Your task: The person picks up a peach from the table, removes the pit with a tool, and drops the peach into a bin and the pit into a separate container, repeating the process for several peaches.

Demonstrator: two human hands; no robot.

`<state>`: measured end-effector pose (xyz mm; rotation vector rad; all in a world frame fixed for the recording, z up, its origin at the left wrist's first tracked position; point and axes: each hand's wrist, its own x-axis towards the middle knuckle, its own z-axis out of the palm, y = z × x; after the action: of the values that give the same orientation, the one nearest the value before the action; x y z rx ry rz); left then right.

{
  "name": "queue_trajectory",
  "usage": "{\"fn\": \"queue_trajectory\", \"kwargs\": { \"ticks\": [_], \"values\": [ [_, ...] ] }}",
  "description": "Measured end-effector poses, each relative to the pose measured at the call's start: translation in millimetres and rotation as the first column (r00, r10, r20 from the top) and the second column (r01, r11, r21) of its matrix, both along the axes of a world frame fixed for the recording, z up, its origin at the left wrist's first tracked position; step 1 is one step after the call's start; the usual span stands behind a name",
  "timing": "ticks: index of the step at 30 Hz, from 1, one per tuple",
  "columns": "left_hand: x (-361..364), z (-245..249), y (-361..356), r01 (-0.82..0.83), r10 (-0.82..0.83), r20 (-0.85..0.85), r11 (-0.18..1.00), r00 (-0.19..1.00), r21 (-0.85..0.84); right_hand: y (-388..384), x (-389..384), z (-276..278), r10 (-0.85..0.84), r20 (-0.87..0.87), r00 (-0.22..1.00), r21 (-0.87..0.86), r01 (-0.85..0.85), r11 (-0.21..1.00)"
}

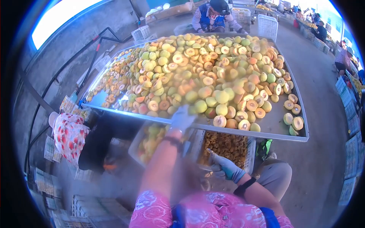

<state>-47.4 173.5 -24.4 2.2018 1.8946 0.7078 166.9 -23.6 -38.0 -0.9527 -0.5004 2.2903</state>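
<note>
My left hand [182, 118], in a pale glove, reaches over the near edge of a metal-rimmed table [281, 131] and touches the heap of fruit. Its fingers are smeared by motion. Yellow-green fruits [221, 97], like peaches or apricots, are piled there, many cut into halves [219, 121] with the stones showing. Lower down, my right hand [226, 167], in a grey and teal glove, is closed above a white crate [249, 155] of brown fruit stones [226, 146]. Something thin and pale pokes out of its fingers, too small to name.
Left of the stone crate, a blurred crate of fruit [149, 142] stands below the table edge. One person [215, 17] works across the table; another in a flowered top [70, 135] is at the left. Stacked crates [351, 148] line the right side.
</note>
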Motion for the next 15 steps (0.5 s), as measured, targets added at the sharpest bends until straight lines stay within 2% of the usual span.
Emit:
{"fn": "queue_trajectory", "kwargs": {
  "ticks": [1, 2, 3, 4, 5, 6, 7, 8, 10, 13, 14, 15],
  "values": [
    [4.5, 2.2, 4.3, -0.038, 0.03, -0.058, 0.99, 0.998, -0.133, 0.5, 0.1, -6.9, -0.002, 0.062, 0.998, 0.067, -0.002, 0.998],
    [6.8, 7.9, 6.2, -0.025, 0.019, -0.047, 0.991, 0.999, -0.132, -0.2, 1.6, -14.8, -0.009, 0.06, 0.998, 0.067, 0.005, 0.998],
    [6.9, 10.5, 5.4, -0.02, 0.013, -0.05, 0.991, 0.999, -0.131, -0.3, 4.2, -24.3, -0.065, 0.34, 0.938, 0.307, -0.045, 0.951],
    [5.9, 13.4, 4.2, -0.003, 0.008, 0.031, 0.989, 0.999, -0.15, 0.5, 7.3, -36.3, -0.186, 0.57, 0.8, 0.504, -0.161, 0.849],
    [3.4, 15.8, 2.9, 0.014, 0.005, 0.112, 0.986, 0.994, -0.168, 2.7, 11.0, -57.7, -0.192, 0.566, 0.802, 0.507, -0.156, 0.847],
    [-7.0, -3.6, 14.5, -0.048, 0.077, 0.187, 0.987, 0.979, -0.155, 5.4, 15.4, -82.4, -0.372, 0.641, 0.671, 0.689, -0.291, 0.664],
    [-11.2, -8.9, 14.5, -0.045, 0.073, 0.184, 0.988, 0.98, -0.15, 5.8, 20.4, -96.8, -0.565, 0.631, 0.532, 0.776, -0.454, 0.438],
    [-13.3, -7.0, 10.8, -0.04, 0.058, 0.15, 0.992, 0.987, -0.121, 2.9, 24.2, -92.7, -0.568, 0.627, 0.534, 0.779, -0.447, 0.44],
    [-13.0, -4.8, 5.2, -0.031, 0.042, 0.114, 0.995, 0.993, -0.095, -5.0, 31.3, -84.1, -0.388, 0.871, 0.301, 0.452, -0.801, 0.392],
    [6.8, 10.5, -7.4, -0.04, 0.045, 0.073, 0.996, 0.996, -0.075, -15.4, 35.7, -96.9, -0.311, 0.905, 0.29, 0.39, -0.857, 0.335],
    [13.7, 6.0, -6.8, -0.005, 0.001, 0.087, 0.999, 0.996, 0.052, -12.8, 36.6, -107.4, -0.321, 0.904, 0.284, 0.39, -0.856, 0.341],
    [23.0, 9.6, -8.1, 0.029, -0.046, 0.094, 0.984, 0.995, 0.173, -7.7, 34.7, -117.2, -0.451, 0.856, 0.251, 0.369, -0.909, 0.194]
  ]
}}
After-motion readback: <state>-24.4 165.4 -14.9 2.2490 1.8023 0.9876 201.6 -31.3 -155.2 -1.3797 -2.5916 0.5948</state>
